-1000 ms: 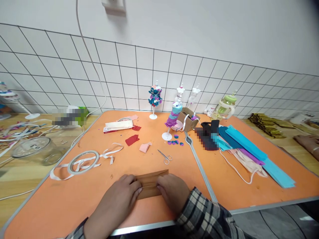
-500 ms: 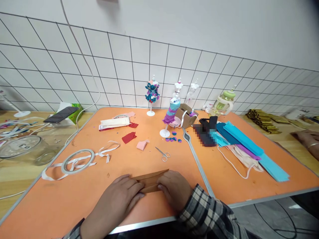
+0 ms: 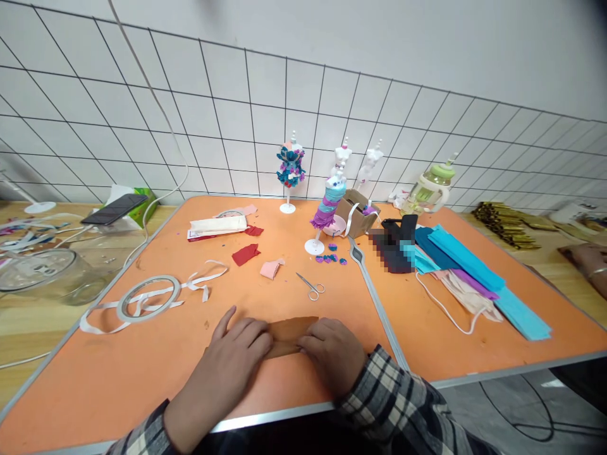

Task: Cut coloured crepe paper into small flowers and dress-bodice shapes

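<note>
Bare left hand [image 3: 237, 347] and right hand [image 3: 334, 351] meet over a long, narrow brown strip of creased, fabric-like material [image 3: 289, 331] that lies between them on an orange-topped table [image 3: 142, 379]. The right fingers, curled closed, appear to pinch its right end; the left fingers bend over its left end, the outermost lifted, though whether they grip or merely press cannot be told. Small silver scissors [image 3: 313, 292] lie just beyond the fingers. The step looks like folding and flattening; the next move would seem to call for aligned edges and even pressure along the crease
</note>
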{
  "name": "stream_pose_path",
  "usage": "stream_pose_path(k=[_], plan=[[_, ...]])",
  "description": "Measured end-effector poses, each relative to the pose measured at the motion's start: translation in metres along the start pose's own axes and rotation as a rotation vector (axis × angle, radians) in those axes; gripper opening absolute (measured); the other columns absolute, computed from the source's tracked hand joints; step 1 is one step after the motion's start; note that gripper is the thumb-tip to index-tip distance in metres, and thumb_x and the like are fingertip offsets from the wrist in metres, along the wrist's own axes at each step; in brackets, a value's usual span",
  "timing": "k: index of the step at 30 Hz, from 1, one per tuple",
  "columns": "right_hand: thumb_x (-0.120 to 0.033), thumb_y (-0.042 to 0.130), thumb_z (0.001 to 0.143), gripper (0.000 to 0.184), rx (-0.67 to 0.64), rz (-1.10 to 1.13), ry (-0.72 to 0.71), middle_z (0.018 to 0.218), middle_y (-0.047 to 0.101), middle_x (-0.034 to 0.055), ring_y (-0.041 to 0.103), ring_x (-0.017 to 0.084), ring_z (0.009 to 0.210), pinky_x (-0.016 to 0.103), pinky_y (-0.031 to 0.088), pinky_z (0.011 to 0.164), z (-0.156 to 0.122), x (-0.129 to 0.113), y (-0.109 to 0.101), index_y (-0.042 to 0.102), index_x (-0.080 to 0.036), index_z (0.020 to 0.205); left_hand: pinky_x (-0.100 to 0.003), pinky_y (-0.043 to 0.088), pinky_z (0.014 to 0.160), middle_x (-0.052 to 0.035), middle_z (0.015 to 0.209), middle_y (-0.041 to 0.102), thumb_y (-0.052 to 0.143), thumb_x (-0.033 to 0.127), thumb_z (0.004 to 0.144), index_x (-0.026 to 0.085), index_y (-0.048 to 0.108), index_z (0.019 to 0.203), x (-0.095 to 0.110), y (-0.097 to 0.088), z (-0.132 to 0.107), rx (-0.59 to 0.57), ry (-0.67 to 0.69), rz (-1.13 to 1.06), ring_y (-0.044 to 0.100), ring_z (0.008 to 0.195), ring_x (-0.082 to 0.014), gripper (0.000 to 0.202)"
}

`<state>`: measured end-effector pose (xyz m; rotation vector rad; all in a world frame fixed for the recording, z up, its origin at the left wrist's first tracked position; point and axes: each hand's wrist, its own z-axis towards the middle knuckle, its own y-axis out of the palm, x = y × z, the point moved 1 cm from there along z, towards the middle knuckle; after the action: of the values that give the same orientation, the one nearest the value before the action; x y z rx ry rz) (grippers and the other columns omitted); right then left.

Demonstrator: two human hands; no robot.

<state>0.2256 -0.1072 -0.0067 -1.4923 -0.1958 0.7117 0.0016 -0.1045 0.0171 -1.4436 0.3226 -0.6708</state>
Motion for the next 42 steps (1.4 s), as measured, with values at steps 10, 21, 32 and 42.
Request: stream_pose_path(k=[10,21,32,42], plan=[[-0.021,0.058,0.089,0.012,0.067,0.015,0.081,0.099,0.068,0.0071,0.057,0.020,0.089,0.033,0.038,0.074,-0.001,-0.004,-0.003,0.068,-0.018,0.082,-0.059,0.023,0.111,-0.0028,0.088,0.072,0.038,0.010,0.096,0.021,0.067,0.102,0.003,0.001,0.003,-0.111,0.005,-0.013,0.069,0.083,-0.0214,0.031],[-0.024,0.049,0.096,0.020,-0.115,-0.036,0.076,0.087,0.067,0.0052,0.058,0.020,0.082,0.033,0.036,0.070,0.006,-0.003,-0.008,0.067,-0.019,0.088,-0.060,0.028,0.112,-0.0127,0.129,0.063,0.048,0.030,0.099,0.020,0.064,0.113,0.004,0.004,0.003,0.040,0.080,0.067,0.059,0.118,-0.0296,0.023],[-0.038,0.063,0.089,0.023,-0.041,-0.002,0.011,0.101,0.068,0.0074,0.058,0.022,0.094,0.034,0.039,0.079,0.015,0.003,-0.011,0.067,-0.019,0.101,-0.038,0.051,0.083,-0.0065,0.100,0.070,0.043,0.014,0.095,0.020,0.066,0.106,0.001,0.001,0.023,-0.089,0.000,-0.229,0.065,0.091,-0.0229,0.026],[-0.029,0.071,0.078,0.057,0.373,0.515,-0.019,0.125,0.062,0.0115,0.057,0.022,0.112,0.037,0.048,0.092,0.071,0.020,-0.056,0.055,-0.019,0.132,-0.029,0.048,0.069,-0.0026,0.080,0.070,0.043,0.045,0.095,0.020,0.067,0.090,-0.024,-0.055,0.067,-0.188,-0.176,-0.527,0.065,0.075,-0.0217,0.036]])
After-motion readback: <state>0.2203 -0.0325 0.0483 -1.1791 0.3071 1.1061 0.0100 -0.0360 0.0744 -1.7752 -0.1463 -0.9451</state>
